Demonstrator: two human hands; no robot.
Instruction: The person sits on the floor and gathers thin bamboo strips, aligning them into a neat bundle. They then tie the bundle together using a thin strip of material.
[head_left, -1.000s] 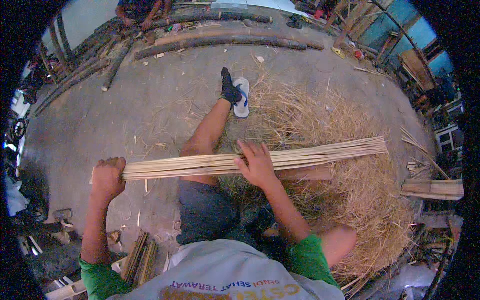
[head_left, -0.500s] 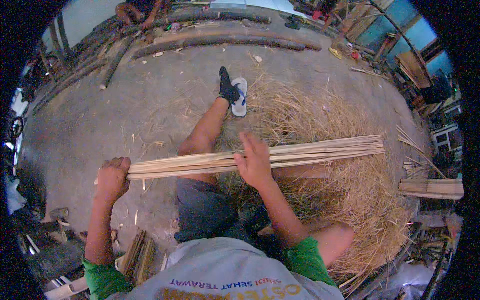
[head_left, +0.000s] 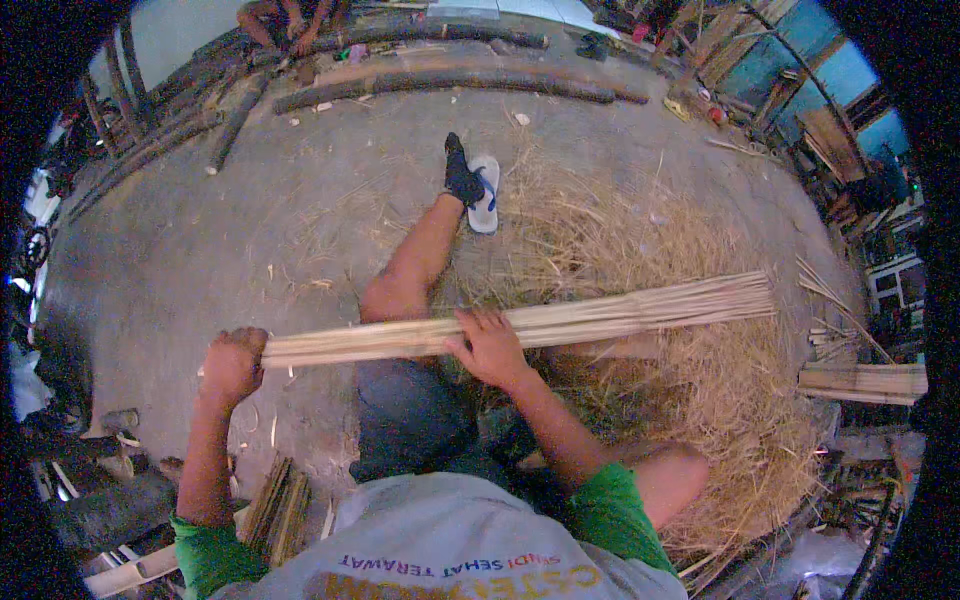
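Observation:
A long bundle of thin, pale bamboo strips lies crosswise over my legs, its right end slightly higher and fanned out. At the left end my left hand is closed in a fist around the strips. Near the bundle's middle my right hand lies over the strips, palm down, with the fingers stretched across the top and the thumb apart. What its underside touches is hidden.
Loose straw-like shavings cover the floor to the right. A second strip bundle lies at far right, another at lower left. Dark poles stretch across the back, where a person sits. A flip-flop lies beside my foot.
My right hand has come down from a raised position onto the strips and shifted a little left. My left hand and the bundle's left end have moved slightly right and down.

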